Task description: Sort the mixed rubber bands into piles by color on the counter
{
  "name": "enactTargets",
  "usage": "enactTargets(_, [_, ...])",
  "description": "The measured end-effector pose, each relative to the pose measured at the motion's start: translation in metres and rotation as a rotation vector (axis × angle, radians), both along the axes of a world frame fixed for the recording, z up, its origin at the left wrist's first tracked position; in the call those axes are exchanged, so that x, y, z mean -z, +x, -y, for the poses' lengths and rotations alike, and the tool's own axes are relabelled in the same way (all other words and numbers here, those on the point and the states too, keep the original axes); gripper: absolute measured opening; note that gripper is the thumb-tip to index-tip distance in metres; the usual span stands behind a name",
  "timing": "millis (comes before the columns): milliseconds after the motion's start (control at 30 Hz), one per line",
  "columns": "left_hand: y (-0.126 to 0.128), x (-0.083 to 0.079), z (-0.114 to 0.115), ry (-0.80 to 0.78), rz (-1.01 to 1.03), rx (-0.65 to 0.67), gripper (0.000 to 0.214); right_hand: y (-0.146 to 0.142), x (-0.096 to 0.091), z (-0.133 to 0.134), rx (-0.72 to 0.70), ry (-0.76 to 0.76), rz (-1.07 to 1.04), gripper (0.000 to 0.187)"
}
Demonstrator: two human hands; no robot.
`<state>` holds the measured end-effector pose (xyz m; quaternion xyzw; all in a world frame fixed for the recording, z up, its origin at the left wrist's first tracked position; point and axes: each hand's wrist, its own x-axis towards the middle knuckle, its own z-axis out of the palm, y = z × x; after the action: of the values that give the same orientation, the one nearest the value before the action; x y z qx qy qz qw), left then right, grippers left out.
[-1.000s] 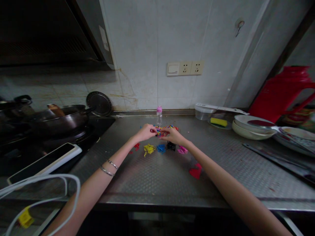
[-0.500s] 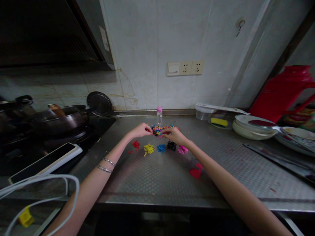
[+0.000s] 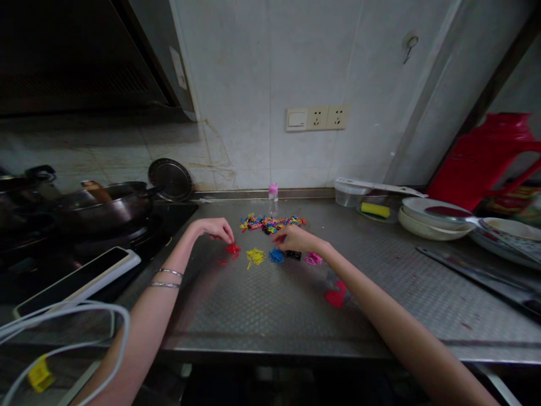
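My left hand (image 3: 220, 230) pinches at the small pile of red rubber bands (image 3: 234, 248), with red showing at its fingertips. Over the near edge of the mixed multicoloured rubber bands (image 3: 253, 222) is my right hand (image 3: 291, 238), fingers bent together just above the pile of blue rubber bands (image 3: 276, 256); anything between those fingers is too small to make out. Yellow rubber bands (image 3: 255, 257) lie between the red and blue piles. Black rubber bands (image 3: 293, 255), partly behind my right hand, and pink rubber bands (image 3: 313, 258) continue the row.
A clear bottle with a pink cap (image 3: 273, 200) stands behind the mixed heap. A red heart-shaped piece (image 3: 336, 294) lies near my right forearm. Pans (image 3: 105, 208) and a white device (image 3: 80, 285) are at left; bowls (image 3: 435, 223) and a yellow sponge (image 3: 375, 210) at right.
My left hand has moved from the mixed heap left and nearer to the red pile. My right hand has shifted slightly nearer, toward the blue pile. More of the heap shows.
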<state>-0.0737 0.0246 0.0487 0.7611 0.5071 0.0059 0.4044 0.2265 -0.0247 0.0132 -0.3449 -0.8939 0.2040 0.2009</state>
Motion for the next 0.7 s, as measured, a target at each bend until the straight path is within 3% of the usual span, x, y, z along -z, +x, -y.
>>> enactTargets(133, [0.004, 0.009, -0.010, 0.238, 0.024, -0.092, 0.023, 0.005, -0.004, -0.002, 0.052, -0.007, -0.064, 0.025])
enactTargets(267, [0.017, 0.029, -0.022, 0.518, 0.049, -0.232, 0.021, 0.014, -0.003, -0.009, 0.088, 0.037, -0.088, 0.022])
enactTargets(467, [0.026, 0.054, -0.030, 0.595, 0.027, -0.251, 0.028, 0.030, 0.010, -0.023, 0.141, 0.113, -0.063, 0.022])
enactTargets(700, [0.039, 0.062, -0.030, 0.668, -0.015, -0.244, 0.021, 0.037, 0.016, -0.028, 0.197, 0.115, -0.032, 0.020])
